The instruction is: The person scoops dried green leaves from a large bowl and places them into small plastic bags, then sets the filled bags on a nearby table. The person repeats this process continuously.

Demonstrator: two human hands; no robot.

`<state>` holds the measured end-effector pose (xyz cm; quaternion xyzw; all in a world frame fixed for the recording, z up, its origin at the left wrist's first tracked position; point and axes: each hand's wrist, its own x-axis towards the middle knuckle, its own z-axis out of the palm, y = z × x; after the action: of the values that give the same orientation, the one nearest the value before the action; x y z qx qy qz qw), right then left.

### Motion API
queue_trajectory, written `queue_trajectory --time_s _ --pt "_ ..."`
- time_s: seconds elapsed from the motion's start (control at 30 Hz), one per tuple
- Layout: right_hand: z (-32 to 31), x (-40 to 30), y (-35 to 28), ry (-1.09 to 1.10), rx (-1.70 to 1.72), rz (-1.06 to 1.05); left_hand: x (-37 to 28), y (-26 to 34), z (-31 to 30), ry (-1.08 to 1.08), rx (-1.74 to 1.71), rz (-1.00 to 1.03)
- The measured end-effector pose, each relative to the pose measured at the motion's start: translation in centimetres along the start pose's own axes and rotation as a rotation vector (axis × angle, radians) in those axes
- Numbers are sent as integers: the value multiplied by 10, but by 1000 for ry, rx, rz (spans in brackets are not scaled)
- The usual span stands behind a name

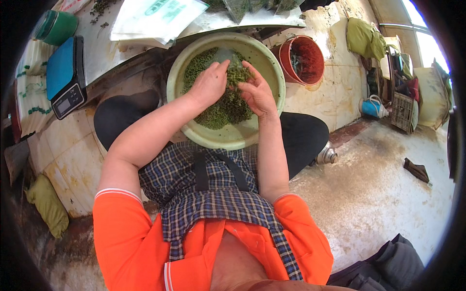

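Note:
A pale yellow-green plastic basin (240, 139) rests against my lap, holding a heap of small green berries that look like green Sichuan peppercorns (218, 118). Over the heap, a clear plastic bag (224, 55) with green berries in or behind it lies between my hands. My left hand (211, 84) has its fingers closed at the bag's near left side. My right hand (259, 94) is on the right, its fingers curved and spread beside the berries and the bag. Whether it grips the film is hard to see.
A red bucket (320, 60) stands right of the basin. On the bench lie printed plastic bags (156, 18), a digital scale (65, 78), a green jar (57, 27) and filled clear bags (255, 9). A blue thermos jug (372, 106) and a crate (402, 112) are at the far right.

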<state>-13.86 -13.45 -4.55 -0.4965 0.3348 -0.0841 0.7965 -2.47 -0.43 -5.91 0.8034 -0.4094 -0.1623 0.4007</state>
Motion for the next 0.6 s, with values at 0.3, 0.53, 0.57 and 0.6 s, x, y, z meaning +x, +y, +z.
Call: queue_trajectory --time_s 0.3,0.53,0.57,0.6 --pt "-6 5 17 291 -762 -298 -16 31 -1 -95 -36 107" --pt "-9 -4 -13 152 -1034 -463 -4 12 4 -36 -167 40" --pt "-12 1 -4 199 -1020 -365 -7 20 1 -89 -205 84" --pt "-9 5 3 238 -1000 -267 -10 28 -4 -140 -237 123"
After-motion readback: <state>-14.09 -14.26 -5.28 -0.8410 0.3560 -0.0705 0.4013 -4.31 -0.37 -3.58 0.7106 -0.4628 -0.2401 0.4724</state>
